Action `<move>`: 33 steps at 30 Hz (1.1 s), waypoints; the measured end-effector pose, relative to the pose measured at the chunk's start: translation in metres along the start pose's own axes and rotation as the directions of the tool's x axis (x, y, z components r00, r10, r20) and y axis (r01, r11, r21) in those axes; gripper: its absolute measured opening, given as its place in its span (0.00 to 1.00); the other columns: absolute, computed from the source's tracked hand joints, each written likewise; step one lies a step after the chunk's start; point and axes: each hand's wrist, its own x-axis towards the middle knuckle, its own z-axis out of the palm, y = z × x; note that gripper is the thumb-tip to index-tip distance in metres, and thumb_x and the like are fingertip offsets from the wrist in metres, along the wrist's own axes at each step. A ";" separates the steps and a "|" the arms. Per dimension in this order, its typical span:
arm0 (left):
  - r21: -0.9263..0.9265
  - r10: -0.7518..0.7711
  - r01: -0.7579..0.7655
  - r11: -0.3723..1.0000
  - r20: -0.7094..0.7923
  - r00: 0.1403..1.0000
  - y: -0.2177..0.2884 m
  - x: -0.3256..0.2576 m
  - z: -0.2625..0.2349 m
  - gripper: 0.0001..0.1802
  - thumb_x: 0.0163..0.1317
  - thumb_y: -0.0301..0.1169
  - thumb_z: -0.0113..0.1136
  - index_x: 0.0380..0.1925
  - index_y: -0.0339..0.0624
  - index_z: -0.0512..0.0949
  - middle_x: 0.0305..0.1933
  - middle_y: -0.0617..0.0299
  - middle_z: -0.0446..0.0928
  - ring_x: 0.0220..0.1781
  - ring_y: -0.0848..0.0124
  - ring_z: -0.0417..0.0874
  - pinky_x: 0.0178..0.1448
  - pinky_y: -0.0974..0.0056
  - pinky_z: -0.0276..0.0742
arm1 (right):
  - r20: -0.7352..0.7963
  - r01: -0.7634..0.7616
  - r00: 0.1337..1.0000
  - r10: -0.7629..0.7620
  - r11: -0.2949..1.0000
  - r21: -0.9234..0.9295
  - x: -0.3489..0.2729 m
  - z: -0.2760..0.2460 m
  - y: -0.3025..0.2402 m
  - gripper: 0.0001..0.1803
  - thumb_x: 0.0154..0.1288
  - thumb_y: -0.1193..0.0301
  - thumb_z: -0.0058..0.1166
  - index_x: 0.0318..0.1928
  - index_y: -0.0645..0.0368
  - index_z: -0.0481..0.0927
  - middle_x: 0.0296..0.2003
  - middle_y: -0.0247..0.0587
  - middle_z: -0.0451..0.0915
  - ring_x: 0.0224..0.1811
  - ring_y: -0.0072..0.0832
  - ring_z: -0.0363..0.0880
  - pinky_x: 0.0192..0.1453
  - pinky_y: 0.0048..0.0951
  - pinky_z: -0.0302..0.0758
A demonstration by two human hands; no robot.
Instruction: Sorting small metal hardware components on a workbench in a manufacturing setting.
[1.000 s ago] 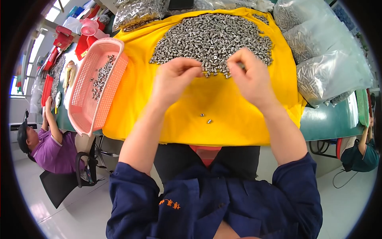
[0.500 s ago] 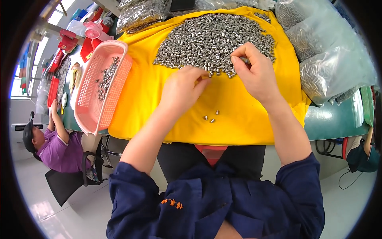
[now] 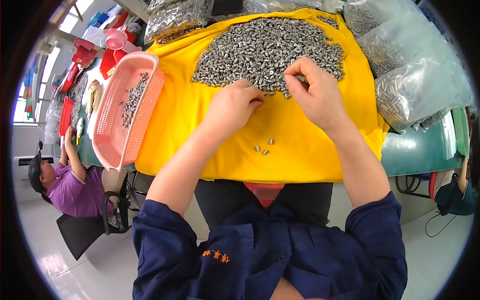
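Observation:
A broad heap of small silvery metal cylinders (image 3: 265, 47) is spread over a yellow cloth (image 3: 200, 150). My left hand (image 3: 234, 105) rests at the near edge of the heap, its fingers curled in toward the thumb; whatever they hold is hidden. Over the heap's near right edge, my right hand (image 3: 316, 94) has its thumb and forefinger bent together in a pinch. Something grey shows between those fingers, but I cannot tell a held piece from the heap behind. A few loose cylinders (image 3: 265, 152) lie apart on the cloth, nearer to me.
On the left stands a pink perforated basket (image 3: 107, 145) holding some metal pieces. Clear bags of metal parts (image 3: 400, 90) are piled at right, with more bags (image 3: 175, 20) behind the cloth. A person in purple (image 3: 75, 185) sits at far left.
My right hand has shifted slightly left, and its thumb and forefinger have drawn closer together. The fingers of my left hand have curled in further.

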 end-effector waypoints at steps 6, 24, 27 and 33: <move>-0.902 -0.275 0.213 0.374 0.112 0.955 0.012 0.012 -0.003 0.07 0.56 0.23 0.56 0.35 0.36 0.77 0.34 0.60 0.79 0.35 0.73 0.80 0.41 0.70 0.75 | 0.039 -0.054 0.998 0.052 0.996 0.067 0.001 -0.002 0.003 0.04 0.56 0.74 0.50 0.31 0.61 0.71 0.22 0.38 0.75 0.20 0.23 0.71 0.26 0.24 0.68; -0.936 -0.258 0.189 0.297 0.112 0.960 0.007 0.006 0.007 0.07 0.54 0.20 0.59 0.35 0.33 0.77 0.33 0.60 0.79 0.35 0.74 0.80 0.42 0.72 0.77 | 0.143 0.118 0.985 -0.095 0.979 -0.166 -0.006 0.006 -0.008 0.03 0.57 0.75 0.47 0.29 0.61 0.68 0.23 0.45 0.74 0.26 0.42 0.74 0.29 0.37 0.70; -0.890 -0.270 0.200 0.411 0.091 0.959 0.009 0.007 0.007 0.07 0.53 0.20 0.59 0.34 0.32 0.78 0.33 0.60 0.79 0.35 0.75 0.80 0.42 0.73 0.77 | 0.124 0.142 0.985 -0.119 0.970 -0.197 -0.007 0.009 -0.006 0.04 0.57 0.74 0.46 0.29 0.60 0.67 0.23 0.47 0.74 0.28 0.46 0.74 0.31 0.42 0.68; -0.720 -0.246 0.181 0.670 0.015 0.969 0.015 0.007 0.004 0.07 0.55 0.21 0.57 0.34 0.33 0.78 0.33 0.61 0.80 0.35 0.77 0.80 0.41 0.73 0.76 | 0.191 0.159 0.975 -0.113 0.955 -0.248 -0.005 0.014 0.005 0.04 0.58 0.73 0.45 0.30 0.60 0.67 0.22 0.48 0.74 0.27 0.46 0.74 0.30 0.43 0.69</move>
